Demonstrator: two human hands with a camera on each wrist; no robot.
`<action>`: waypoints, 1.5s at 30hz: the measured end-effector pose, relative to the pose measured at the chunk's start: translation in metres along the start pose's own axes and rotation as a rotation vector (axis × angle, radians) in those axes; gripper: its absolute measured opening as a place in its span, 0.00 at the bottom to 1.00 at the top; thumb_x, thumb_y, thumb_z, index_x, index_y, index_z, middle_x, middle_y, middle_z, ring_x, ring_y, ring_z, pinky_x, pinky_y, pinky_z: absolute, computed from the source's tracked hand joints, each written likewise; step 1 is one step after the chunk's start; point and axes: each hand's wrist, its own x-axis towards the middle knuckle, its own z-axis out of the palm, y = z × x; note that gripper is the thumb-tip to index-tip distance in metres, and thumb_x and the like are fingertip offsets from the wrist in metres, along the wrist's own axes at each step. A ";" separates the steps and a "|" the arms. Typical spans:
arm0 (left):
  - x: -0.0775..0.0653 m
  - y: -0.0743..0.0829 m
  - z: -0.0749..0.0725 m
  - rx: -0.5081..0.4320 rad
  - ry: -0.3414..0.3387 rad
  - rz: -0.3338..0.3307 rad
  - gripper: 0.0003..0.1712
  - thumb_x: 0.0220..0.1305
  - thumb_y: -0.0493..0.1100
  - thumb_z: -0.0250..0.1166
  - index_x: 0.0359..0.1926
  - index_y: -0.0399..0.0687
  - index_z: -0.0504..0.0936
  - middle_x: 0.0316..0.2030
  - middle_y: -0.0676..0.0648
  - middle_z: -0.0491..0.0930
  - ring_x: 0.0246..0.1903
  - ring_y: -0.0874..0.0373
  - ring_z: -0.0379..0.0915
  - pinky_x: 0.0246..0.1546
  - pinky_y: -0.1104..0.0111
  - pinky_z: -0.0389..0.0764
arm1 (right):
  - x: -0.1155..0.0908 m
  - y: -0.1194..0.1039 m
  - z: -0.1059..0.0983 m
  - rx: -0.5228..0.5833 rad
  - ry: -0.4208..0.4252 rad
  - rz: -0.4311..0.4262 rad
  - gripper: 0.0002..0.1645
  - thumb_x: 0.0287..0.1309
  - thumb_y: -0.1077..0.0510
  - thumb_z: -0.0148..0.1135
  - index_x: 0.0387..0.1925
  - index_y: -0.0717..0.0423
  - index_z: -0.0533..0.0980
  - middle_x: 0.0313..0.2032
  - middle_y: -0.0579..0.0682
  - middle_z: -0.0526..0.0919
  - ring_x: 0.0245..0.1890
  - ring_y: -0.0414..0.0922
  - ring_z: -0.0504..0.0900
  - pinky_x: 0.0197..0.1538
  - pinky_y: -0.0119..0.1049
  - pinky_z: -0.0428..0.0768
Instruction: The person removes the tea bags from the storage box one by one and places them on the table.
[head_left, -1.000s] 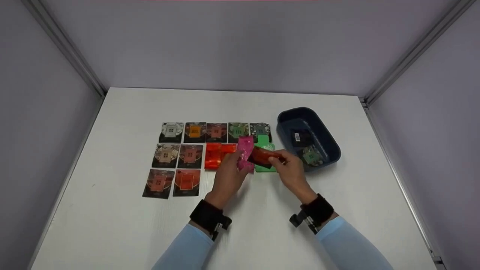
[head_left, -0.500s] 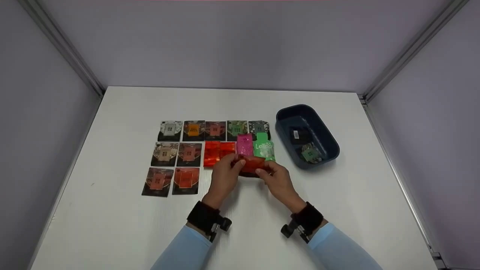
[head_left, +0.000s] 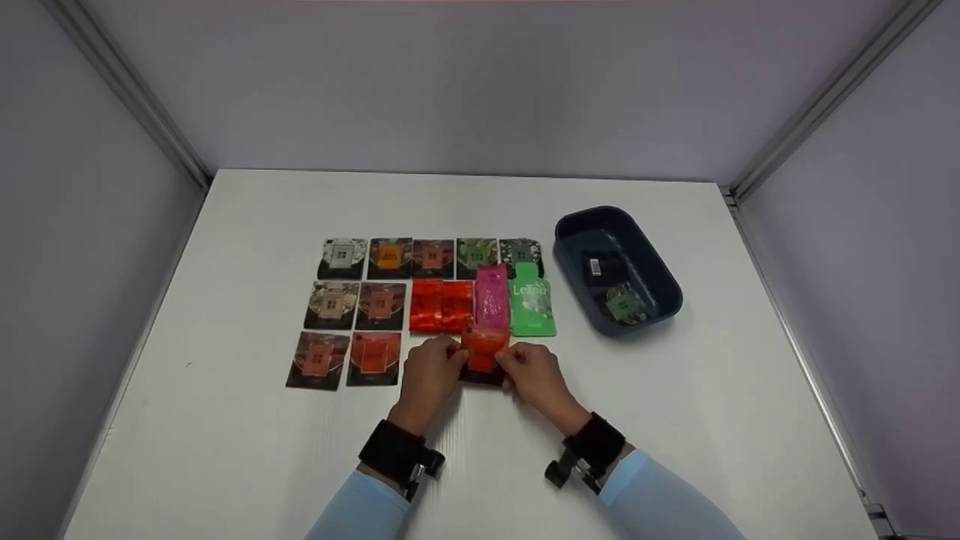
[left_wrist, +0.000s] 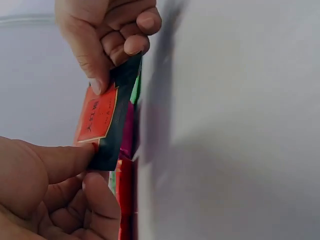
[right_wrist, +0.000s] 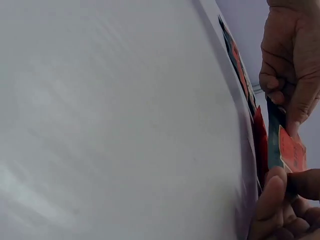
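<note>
Between both hands is a dark sachet with a red-orange label (head_left: 484,354), held just in front of a pink packet (head_left: 492,296). My left hand (head_left: 430,375) pinches its left edge between thumb and fingers, and my right hand (head_left: 538,375) pinches the right edge. In the left wrist view the sachet (left_wrist: 97,117) is tilted up, its printed label facing the camera and a thumb on each side. The right wrist view shows the same sachet (right_wrist: 287,145) with the fingertips at its two edges. Its top end overlaps the pink packet in the head view.
Flat sachets lie in rows to the left and behind, among them a red-labelled sachet (head_left: 373,358) and a shiny red packet (head_left: 441,306). A green packet (head_left: 532,307) lies beside the pink one. A dark blue bin (head_left: 566,264) with a few sachets stands at the right.
The sachet has moved from over the pink and green packets toward the body and left, turning upright with its label showing. My left hand, earlier at the pink packet, has taken its left edge.
</note>
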 end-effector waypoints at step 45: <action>-0.018 -0.027 -0.005 0.350 0.056 0.196 0.24 0.59 0.35 0.75 0.57 0.35 0.82 0.50 0.30 0.79 0.31 0.44 0.82 0.29 0.56 0.84 | 0.003 0.000 0.007 -0.283 0.006 -0.049 0.15 0.67 0.51 0.64 0.23 0.48 0.81 0.19 0.40 0.78 0.25 0.40 0.75 0.31 0.36 0.75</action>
